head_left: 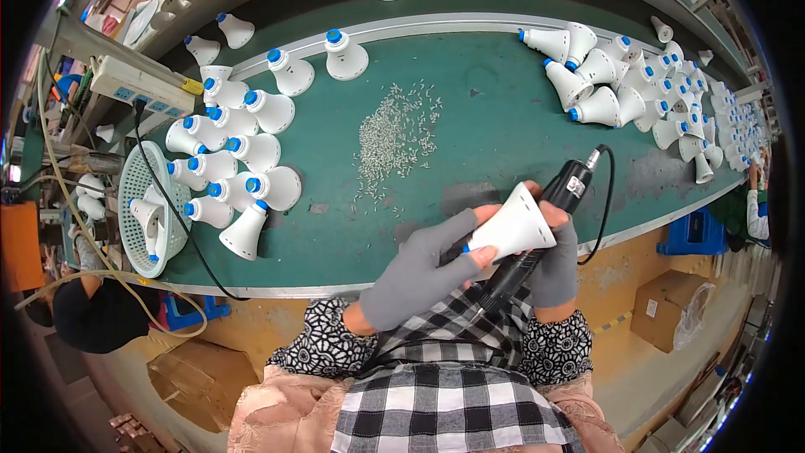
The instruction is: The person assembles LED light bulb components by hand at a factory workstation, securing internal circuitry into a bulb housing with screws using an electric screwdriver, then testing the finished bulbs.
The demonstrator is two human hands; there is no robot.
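Observation:
My left hand [429, 262], in a grey fingerless glove, is closed around a white cone-shaped plastic housing [515, 225]. Its wide end points right, and a little blue shows at its narrow end by my fingers. My right hand [555, 264], gloved the same way, grips a black electric screwdriver [567, 190] slanting behind the housing, its tip pointing down and left toward my lap. Fingertips of my right hand also touch the housing's upper right side. Beyond both hands, many small silvery screws [392, 136] lie scattered on the green table [478, 101].
Blue-capped white housings stand in a group on the left [274, 112] and a larger pile on the right [597, 107]. A pale green basket [127, 201] holds more at the left edge. A power strip [138, 84] feeds a black cable [172, 210]. Another person sits at lower left.

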